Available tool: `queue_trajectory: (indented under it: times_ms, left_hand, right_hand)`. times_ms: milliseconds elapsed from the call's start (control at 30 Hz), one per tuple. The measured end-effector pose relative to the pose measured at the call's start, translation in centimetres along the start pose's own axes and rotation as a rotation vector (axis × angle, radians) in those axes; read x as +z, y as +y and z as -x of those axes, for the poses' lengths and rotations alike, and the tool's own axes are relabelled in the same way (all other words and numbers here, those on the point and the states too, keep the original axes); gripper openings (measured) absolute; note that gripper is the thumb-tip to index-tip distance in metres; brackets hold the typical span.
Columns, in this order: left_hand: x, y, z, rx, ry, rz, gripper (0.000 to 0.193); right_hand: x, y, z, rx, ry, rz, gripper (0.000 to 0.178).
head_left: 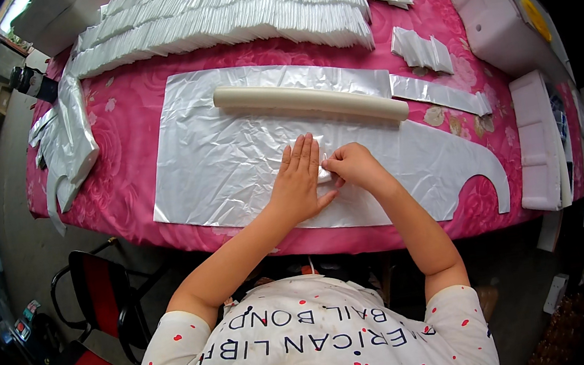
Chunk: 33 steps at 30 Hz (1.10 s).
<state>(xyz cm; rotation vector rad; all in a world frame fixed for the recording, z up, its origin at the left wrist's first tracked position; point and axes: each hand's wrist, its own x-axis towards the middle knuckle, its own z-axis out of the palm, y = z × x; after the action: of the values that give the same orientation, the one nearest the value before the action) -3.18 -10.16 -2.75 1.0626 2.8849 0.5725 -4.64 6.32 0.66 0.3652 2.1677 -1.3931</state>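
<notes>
A white plastic sheet [208, 156], shaped like a disposable apron with a curved cut-out at its right end, lies spread and slightly wrinkled at the table's near side. My left hand [297, 182] rests flat on it, fingers stretched and pointing away from me. Close beside it, my right hand [354, 166] is closed in a pinch at the edge of a small folded piece of white plastic [323, 176], which the hands partly cover. Beyond both hands, a long cream tube [308, 102] lies across the sheet.
Long rows of folded white plastic packets [229, 26] fill the table's far side. A smaller packet stack [422, 51] and a folded strip [438, 94] lie right. Loose plastic sheets [76, 143] drape over the left edge. White foam boxes [535, 145] stand right; a chair [98, 294] is lower left.
</notes>
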Motion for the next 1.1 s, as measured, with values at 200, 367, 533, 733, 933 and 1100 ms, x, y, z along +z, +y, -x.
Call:
queue_trajectory:
  times_ms: [200,367,533,733,933,1100]
  left_hand:
    - [1.0,-0.2,0.1,-0.018,0.042,0.035,0.11]
    - [0.9,-0.3,0.1,-0.029,0.025,0.07,0.113]
    - [0.5,-0.7,0.5,-0.017,0.108,0.13,0.11]
    - [-2.8,-0.9,6.9,-0.321,0.173,0.758,0.048]
    - [-4.6,0.5,15.9,-1.035,-0.142,1.5,0.028]
    - [-3.6,0.4,17.7,-1.253,0.179,1.619,0.023]
  right_hand:
    - [1.2,0.0,1.1,-0.073,0.164,0.161,0.024]
    - [1.8,0.5,2.8,-0.196,0.327,0.323,0.021]
    - [0.4,0.7,3.1,-0.25,0.358,0.615,0.02]
    - [3.2,-0.6,-0.8,-0.996,0.372,0.829,0.044]
    - [8.5,0.0,-0.7,-0.855,0.159,0.722,0.062]
    - [14.6,0.9,4.7,-0.85,-0.084,0.459,0.057]
